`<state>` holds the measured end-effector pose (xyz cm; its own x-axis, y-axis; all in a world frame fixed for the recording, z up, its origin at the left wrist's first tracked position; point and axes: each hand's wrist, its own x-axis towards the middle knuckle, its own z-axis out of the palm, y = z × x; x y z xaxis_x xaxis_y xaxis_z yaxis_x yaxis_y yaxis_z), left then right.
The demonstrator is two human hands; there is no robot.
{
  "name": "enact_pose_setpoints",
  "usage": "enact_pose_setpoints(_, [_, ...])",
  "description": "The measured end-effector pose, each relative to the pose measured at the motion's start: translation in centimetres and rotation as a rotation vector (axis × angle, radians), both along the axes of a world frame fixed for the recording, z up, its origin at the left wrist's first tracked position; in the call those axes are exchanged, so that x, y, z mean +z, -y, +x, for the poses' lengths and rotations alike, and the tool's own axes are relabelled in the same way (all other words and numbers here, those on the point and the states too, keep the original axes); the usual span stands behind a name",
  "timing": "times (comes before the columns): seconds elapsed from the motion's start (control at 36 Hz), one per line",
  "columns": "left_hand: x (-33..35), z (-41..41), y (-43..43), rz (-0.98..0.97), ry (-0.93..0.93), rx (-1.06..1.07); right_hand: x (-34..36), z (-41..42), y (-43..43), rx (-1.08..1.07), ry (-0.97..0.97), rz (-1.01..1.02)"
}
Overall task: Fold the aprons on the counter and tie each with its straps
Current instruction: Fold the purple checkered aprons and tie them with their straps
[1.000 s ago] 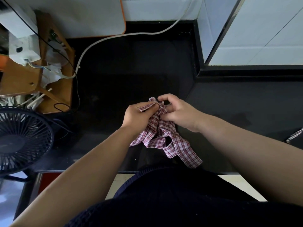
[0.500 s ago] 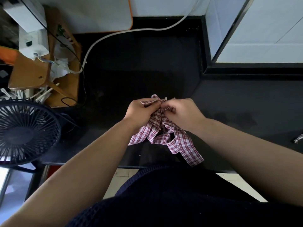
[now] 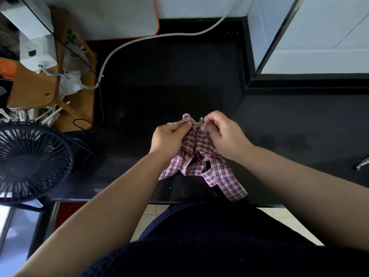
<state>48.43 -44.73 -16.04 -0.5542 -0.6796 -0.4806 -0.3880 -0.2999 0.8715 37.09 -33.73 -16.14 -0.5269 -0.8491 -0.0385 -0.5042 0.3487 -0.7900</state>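
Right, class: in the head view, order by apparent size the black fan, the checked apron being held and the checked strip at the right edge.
Largest: black fan, though the frame cuts it off.
Next: checked apron, bunched up.
Smallest: checked strip, also cut off by the frame.

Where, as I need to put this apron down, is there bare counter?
The black counter is bare from the white cable down to the left hand and right hand holding the plaid apron, and rightward from there to the plaid strap at the edge. The left is crowded: wooden rack, fan.
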Motion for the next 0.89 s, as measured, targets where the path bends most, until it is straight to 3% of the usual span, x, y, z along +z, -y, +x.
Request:
enact_pose_setpoints(0.19, [0.2,0.0,0.2,0.047,0.000,0.018,0.1,0.3,-0.1,0.006,-0.050,-0.036])
enact_pose_setpoints(0.33, [0.4,0.4,-0.5,0.076,-0.092,0.050,-0.7,0.4,-0.3,-0.176,-0.029,-0.094])
enact_pose_setpoints(0.53, [-0.7,1.1,-0.6,-0.085,-0.008,0.234,-0.9,0.7,-0.5,-0.115,-0.100,-0.011])
enact_pose_setpoints(0.67, [-0.9,1.4,-0.7,-0.041,0.019,0.318,-1.0,-0.5,-0.4,-0.311,0.128,0.196])
enact_pose_setpoints(0.78, [-1.0,1.7,-0.1,-0.023,0.047,0.408,-0.5,-0.8,0.0,-0.355,0.260,0.237])
enact_pose_setpoints(0.89, [-0.8,1.9,0.4,-0.080,0.110,0.368,-0.2,-0.9,0.0,-0.391,0.375,0.263])
